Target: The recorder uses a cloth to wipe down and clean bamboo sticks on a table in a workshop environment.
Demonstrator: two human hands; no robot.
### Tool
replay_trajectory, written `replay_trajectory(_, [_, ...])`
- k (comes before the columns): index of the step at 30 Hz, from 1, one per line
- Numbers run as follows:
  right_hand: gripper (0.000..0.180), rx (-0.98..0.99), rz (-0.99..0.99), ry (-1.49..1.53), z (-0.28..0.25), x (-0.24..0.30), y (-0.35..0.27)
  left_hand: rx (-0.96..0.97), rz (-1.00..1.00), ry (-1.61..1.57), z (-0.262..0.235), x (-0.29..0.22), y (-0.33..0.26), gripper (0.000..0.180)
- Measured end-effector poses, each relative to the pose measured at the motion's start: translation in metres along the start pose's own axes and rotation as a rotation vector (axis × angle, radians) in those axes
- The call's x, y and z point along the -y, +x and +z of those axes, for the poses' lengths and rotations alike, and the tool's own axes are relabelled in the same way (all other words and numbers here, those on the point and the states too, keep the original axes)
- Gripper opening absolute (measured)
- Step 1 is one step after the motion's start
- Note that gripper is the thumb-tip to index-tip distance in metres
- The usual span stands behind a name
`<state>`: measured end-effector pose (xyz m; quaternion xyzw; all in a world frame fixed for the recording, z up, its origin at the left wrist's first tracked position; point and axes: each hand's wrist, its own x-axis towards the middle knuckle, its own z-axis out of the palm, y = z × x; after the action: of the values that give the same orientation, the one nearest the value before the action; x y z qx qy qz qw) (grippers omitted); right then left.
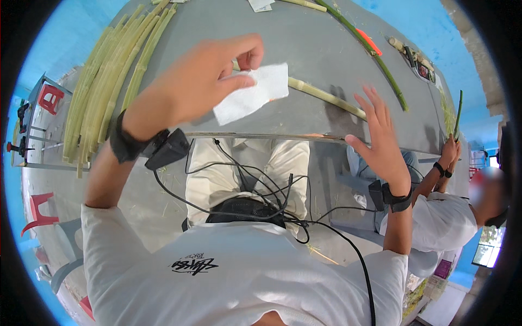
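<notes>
My left hand (198, 76) is closed, thumb and curled fingers at a piece of white paper or tissue (258, 95) that hangs over the table's near edge area. Behind the paper lies a pale, peeled cane stalk (321, 95), its left part hidden by the sheet and hand. My right hand (380, 138) is raised close to the stalk's right end, fingers spread, with nothing in it. Whether it touches the stalk I cannot tell.
Several pale stalks (109, 81) lie bundled on the table's (217, 24) left. A dark green stalk (389, 76) and an orange object (370, 42) lie to the right. A person (443, 223) sits at the right, holding an upright green stalk (458, 111). Black cables (272, 190) cross my lap.
</notes>
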<state>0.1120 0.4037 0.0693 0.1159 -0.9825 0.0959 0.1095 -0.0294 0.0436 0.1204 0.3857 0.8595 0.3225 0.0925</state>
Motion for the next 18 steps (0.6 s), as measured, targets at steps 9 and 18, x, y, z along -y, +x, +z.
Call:
replay_trajectory(9, [0.074, 0.117, -0.001, 0.173, 0.027, -0.026, -0.002, -0.100, 0.078, -0.040, 0.039, 0.067, 0.036, 0.029])
replay_trajectory(18, [0.079, 0.108, -0.123, 0.154, 0.036, -0.006, 0.014, -0.078, 0.053, 0.454, 0.024, 0.054, 0.003, 0.039])
